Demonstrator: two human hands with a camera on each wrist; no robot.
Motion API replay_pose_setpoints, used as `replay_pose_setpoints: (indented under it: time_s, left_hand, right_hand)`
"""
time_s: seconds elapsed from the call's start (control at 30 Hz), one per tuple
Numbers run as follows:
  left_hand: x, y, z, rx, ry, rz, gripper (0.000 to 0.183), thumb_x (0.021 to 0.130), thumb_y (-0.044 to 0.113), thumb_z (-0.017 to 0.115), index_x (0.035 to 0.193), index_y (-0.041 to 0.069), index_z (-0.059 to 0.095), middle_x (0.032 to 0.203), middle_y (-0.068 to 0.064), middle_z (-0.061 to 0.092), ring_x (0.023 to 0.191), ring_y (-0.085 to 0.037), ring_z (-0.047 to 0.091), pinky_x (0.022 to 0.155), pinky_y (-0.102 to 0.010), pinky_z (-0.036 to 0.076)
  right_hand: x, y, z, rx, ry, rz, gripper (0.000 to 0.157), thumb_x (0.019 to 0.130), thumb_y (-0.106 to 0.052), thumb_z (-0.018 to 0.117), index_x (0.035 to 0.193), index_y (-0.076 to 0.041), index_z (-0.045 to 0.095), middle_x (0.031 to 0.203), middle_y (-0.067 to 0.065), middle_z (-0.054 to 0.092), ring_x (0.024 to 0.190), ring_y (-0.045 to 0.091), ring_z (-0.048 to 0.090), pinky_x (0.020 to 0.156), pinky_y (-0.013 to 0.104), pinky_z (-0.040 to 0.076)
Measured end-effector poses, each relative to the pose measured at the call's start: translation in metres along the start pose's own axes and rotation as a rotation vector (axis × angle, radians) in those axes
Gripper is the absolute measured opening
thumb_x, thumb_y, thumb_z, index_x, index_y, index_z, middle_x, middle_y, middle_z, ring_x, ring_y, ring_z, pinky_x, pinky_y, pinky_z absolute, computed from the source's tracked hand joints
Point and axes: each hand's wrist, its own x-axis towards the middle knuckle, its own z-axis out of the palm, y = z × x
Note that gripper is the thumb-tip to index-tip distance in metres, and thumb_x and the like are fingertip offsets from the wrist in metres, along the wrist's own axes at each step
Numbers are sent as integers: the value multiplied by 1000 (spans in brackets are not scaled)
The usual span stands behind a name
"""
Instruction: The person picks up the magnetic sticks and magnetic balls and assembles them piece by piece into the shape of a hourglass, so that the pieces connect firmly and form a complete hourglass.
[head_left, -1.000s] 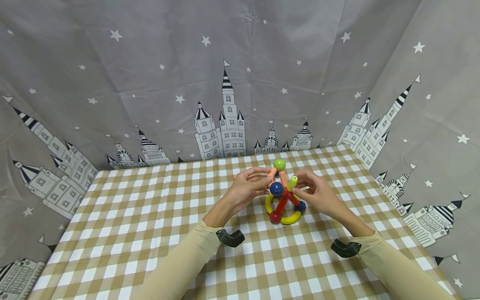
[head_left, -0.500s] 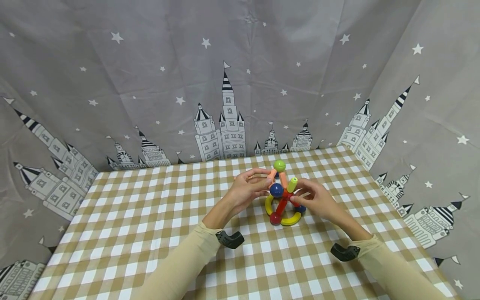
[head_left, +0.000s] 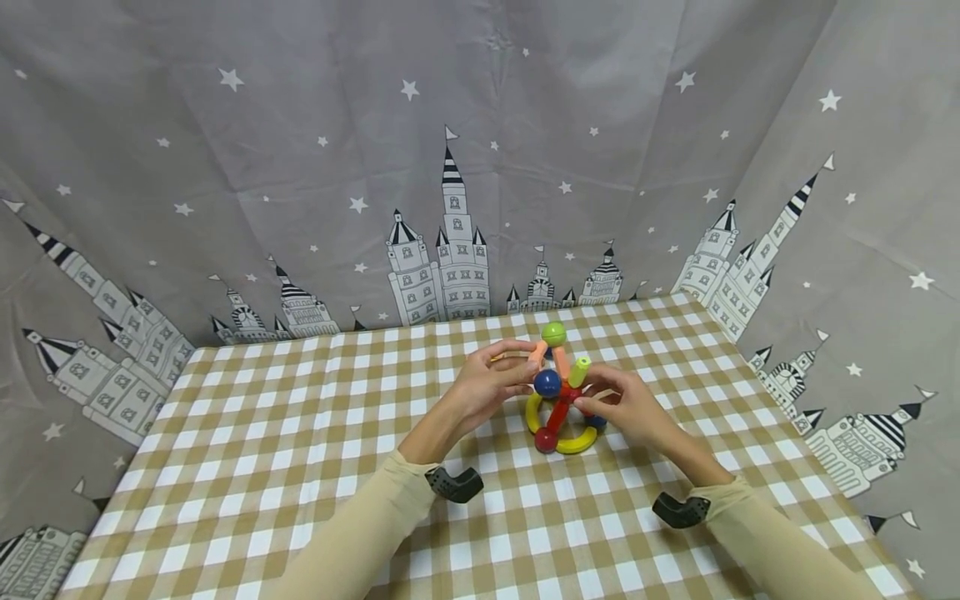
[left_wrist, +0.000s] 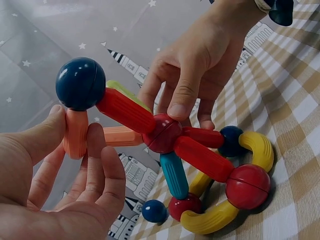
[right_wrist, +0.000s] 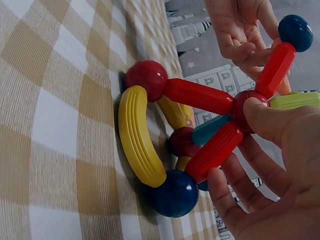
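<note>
A magnetic ball-and-rod construction stands on the checked cloth. Its base is a ring of yellow curved rods joined by red and blue balls; red rods and a teal rod rise to a red centre ball. My left hand pinches a peach rod between thumb and fingers, just under a blue ball. With the thumb on the red centre ball and fingers behind, my right hand holds the construction. A lime rod sticks up beside it, and a green ball tops the far side.
Brown-and-white checked cloth covers the table. A grey curtain with castles and stars hangs behind and along the sides. A small blue ball shows low behind the base in the left wrist view.
My right hand has slid down from beside the lime rod to the red centre ball. The left hand keeps its pinch on the peach rod, and the construction has barely moved.
</note>
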Motion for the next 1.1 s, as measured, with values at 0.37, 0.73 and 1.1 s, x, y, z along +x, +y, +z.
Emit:
replay_pose_setpoints:
  time_s: [0.37, 0.73, 1.1]
  left_hand:
    - [-23, 2, -24, 1, 72, 31, 36, 98, 1, 68, 134, 2, 62, 126, -16, 68, 101, -22, 68, 89, -38, 57]
    - [-48, 12, -53, 12, 120, 49, 36, 99, 0, 66, 134, 0, 59, 133, -20, 62, 104, -21, 67, 91, -37, 57]
    - [-59, 20, -70, 17, 139, 47, 37, 99, 3, 67, 135, 3, 59, 130, -15, 66, 105, -21, 67, 91, -38, 57]
  right_hand:
    - [12, -10, 26, 14, -61, -11, 32, 93, -11, 77, 123, -3, 69, 114, 11, 71, 97, 24, 68, 81, 32, 59]
    - [28, -21, 55, 41, -119, -42, 30, 93, -14, 78, 121, -7, 70, 111, 8, 72, 97, 23, 68, 82, 38, 59]
    - [40, -29, 72, -6, -120, -23, 33, 93, -16, 78, 124, -9, 69, 114, 6, 72, 97, 19, 68, 81, 32, 59]
